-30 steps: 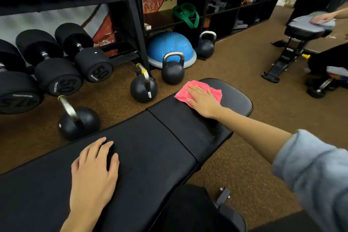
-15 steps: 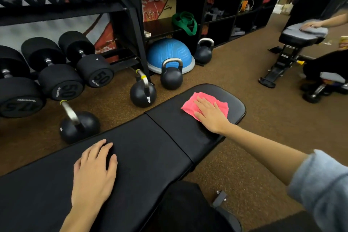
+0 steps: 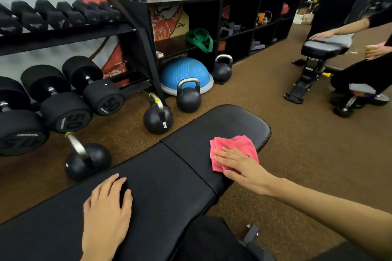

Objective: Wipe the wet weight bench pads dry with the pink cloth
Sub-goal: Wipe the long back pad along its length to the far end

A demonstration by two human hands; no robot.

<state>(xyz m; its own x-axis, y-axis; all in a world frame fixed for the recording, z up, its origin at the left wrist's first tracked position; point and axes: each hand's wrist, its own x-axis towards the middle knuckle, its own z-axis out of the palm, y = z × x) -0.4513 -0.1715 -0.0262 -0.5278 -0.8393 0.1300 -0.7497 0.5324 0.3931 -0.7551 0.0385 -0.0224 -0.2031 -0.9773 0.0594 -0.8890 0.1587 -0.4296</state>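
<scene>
Two bench pads (image 3: pixel 161 186), one pink cloth (image 3: pixel 232 149)

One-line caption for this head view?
Right hand presses pink cloth flat on seat pad; left hand braces on long pad.

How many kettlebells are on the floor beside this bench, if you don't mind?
4: one nearest the left hand, one by the pad seam, one before the blue dome, one by the shelving. Others may be hidden.
</scene>
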